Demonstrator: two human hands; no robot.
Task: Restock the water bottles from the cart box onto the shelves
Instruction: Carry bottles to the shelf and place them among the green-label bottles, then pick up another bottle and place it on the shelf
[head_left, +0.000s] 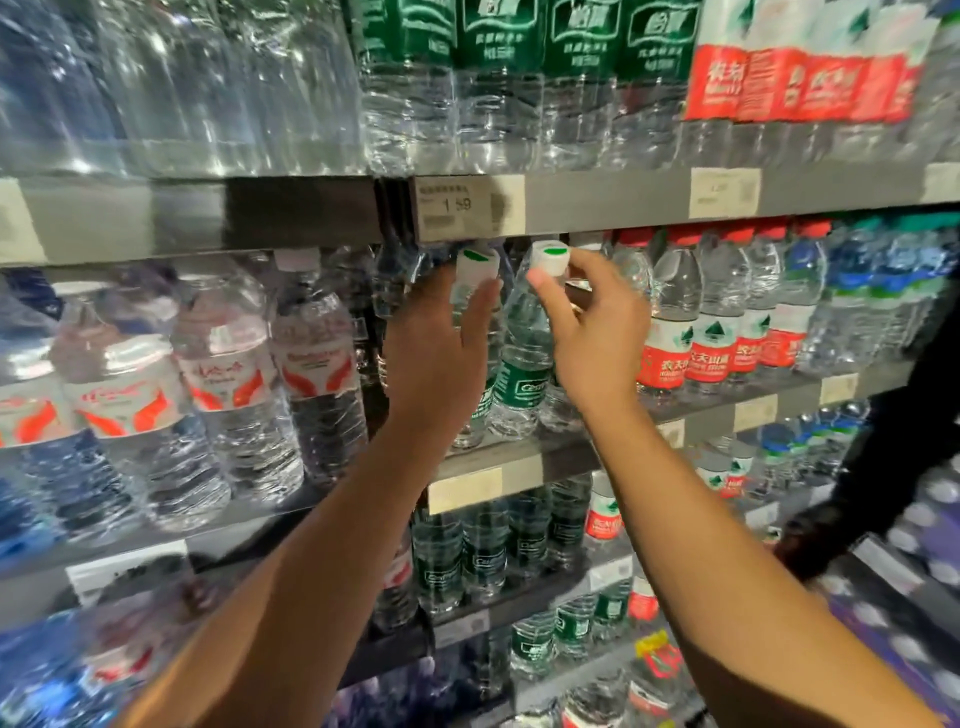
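Both forearms reach up from the bottom edge toward the middle shelf (488, 460). I see my left hand (436, 353) wrapped around the upper body of a green-labelled water bottle (470, 312), fingers curled behind it, thumb running up toward its white cap. My right hand (597, 332) pinches the white cap of a second green-labelled bottle (524, 358) between thumb and fingertips, the remaining fingers curled round the neck. Both bottles stand on the shelf's front edge, tilted slightly, just beside each other, their caps close under the shelf above. A price tag (470, 205) hangs on that upper shelf's edge directly over them.

To the right on the same shelf stands a row of red-labelled bottles (717, 343) with red caps, then blue-labelled ones further along. To the left sit large bottles with red-and-white labels (223, 374). Above, green-labelled packs (524, 47) fill the top shelf; below, more green-labelled bottles (483, 551) line the lower shelves. The cart box is out of my view.
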